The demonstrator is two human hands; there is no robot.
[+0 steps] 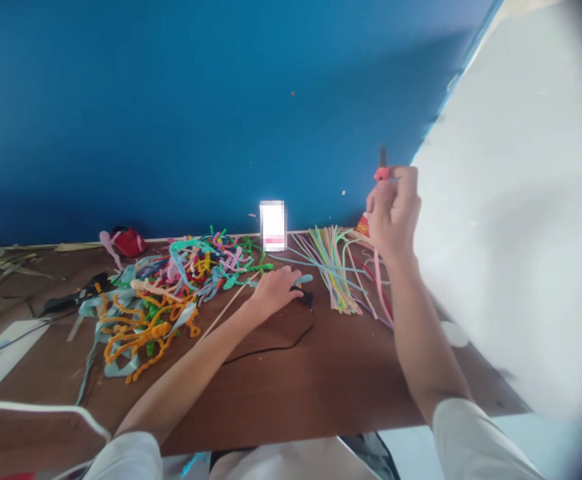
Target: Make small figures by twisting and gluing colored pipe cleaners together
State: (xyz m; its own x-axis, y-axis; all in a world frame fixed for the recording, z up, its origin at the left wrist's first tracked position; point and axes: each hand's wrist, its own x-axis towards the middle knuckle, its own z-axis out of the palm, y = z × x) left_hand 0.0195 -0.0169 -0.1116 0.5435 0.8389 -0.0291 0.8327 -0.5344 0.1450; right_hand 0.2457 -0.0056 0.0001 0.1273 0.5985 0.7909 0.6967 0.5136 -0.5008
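Note:
My left hand (277, 288) is low over the middle of the table, its fingers curled round a light-blue pipe cleaner (303, 280) that pokes out past the fingertips. Just beside those fingers lies a small black object (305, 297) on a cord; its kind is partly hidden. Raised at the right, my right hand (393, 210) is closed on a red-handled tool (382, 172) with a dark tip pointing up; its kind is unclear. Below that hand, a bundle of straight pastel pipe cleaners (338, 273) lies on the table.
Left of my hand sits a heap of twisted coloured pipe cleaners (191, 267), with orange ones (145, 340) in front. A black corded tool (73, 300), a red pouch (129, 241) and a bright blurred-out panel (273, 225) are near the blue wall (195, 120). A white wall (531, 220) borders the right.

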